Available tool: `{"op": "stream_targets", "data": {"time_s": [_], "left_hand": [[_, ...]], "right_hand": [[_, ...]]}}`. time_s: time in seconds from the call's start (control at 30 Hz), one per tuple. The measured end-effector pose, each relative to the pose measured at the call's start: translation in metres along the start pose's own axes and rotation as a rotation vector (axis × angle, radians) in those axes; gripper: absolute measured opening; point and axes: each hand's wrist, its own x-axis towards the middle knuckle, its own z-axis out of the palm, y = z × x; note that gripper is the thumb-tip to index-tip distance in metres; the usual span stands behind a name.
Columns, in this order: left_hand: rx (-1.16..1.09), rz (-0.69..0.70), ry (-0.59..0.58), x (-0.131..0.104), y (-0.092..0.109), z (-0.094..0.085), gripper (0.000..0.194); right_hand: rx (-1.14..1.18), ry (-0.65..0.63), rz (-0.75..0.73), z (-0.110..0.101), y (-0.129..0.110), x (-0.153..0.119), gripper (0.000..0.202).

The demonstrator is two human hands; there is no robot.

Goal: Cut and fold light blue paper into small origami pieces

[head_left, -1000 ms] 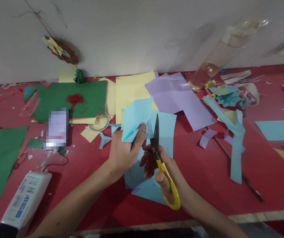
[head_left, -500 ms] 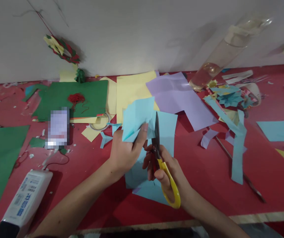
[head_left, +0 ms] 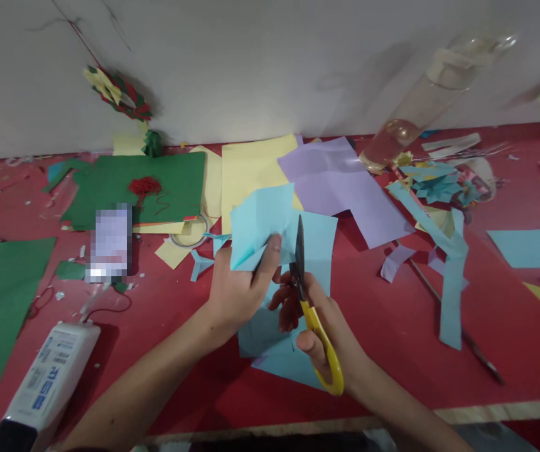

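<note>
My left hand (head_left: pixel 239 285) pinches a folded piece of light blue paper (head_left: pixel 263 216), its thumb pressed on the near side. In my right hand (head_left: pixel 314 314) are scissors (head_left: pixel 321 345) with yellow handles, my thumb through one loop. Their dark blades point up and away, just right of the folded paper, and look nearly closed. Whether the blades touch the paper I cannot tell. Beneath both hands, light blue sheets (head_left: pixel 319 251) lie on the red table (head_left: pixel 373 383).
Left are green sheets (head_left: pixel 95 182) with red thread (head_left: pixel 145 186), a tape roll (head_left: pixel 189 231), a phone (head_left: pixel 110 242) and a white power bank (head_left: pixel 53 370). Purple paper (head_left: pixel 340 182), a leaning bottle (head_left: pixel 415 113), blue strips (head_left: pixel 451 301) and a thin rod (head_left: pixel 468 339) lie right.
The fingers of my right hand have shifted slightly around the scissors, and the blades have tilted a little. My left hand and the folded paper are almost unmoved.
</note>
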Motion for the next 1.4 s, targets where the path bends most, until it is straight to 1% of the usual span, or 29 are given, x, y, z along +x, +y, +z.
{"op": "stream_targets", "data": {"time_s": [0.2,0.37,0.53,0.77,0.9,1.03,1.17,1.27,1.33,1.4], "left_hand": [[0.044,0.059,0.003,0.0003,-0.0011,0.0000,0.046],[0.043,0.041,-0.005,0.0003,-0.0003,0.0003,0.046],[0.031,0.035,-0.012,-0.0006,0.0002,0.0005,0.048],[0.033,0.036,-0.026,-0.0006,0.0000,-0.0003,0.050],[0.008,0.018,-0.035,-0.0004,0.0004,-0.0006,0.050],[-0.015,0.021,-0.026,-0.0015,0.0008,0.0005,0.049],[-0.047,-0.020,-0.036,-0.0031,0.0017,0.0019,0.050],[-0.122,-0.053,-0.025,-0.0031,0.0022,0.0018,0.048],[-0.136,-0.065,-0.014,-0.0025,0.0025,0.0010,0.046],[-0.127,-0.071,-0.010,-0.0018,0.0030,0.0001,0.046]], "right_hand": [[0.010,-0.032,-0.012,-0.0006,0.0057,-0.0014,0.076],[0.006,-0.041,0.008,-0.0019,0.0075,-0.0018,0.071],[0.048,-0.047,0.037,-0.0012,0.0061,-0.0018,0.070],[0.044,-0.025,0.054,-0.0005,0.0077,-0.0022,0.069],[0.032,0.001,0.081,0.0008,0.0041,-0.0024,0.068],[0.051,0.035,0.141,0.0036,-0.0013,-0.0025,0.067],[0.106,0.062,0.179,0.0043,-0.0013,-0.0024,0.068],[0.104,0.057,0.124,0.0018,0.0005,-0.0020,0.070],[0.063,0.028,0.066,-0.0004,0.0006,-0.0013,0.077],[0.028,0.002,0.039,-0.0019,-0.0003,-0.0005,0.084]]}}
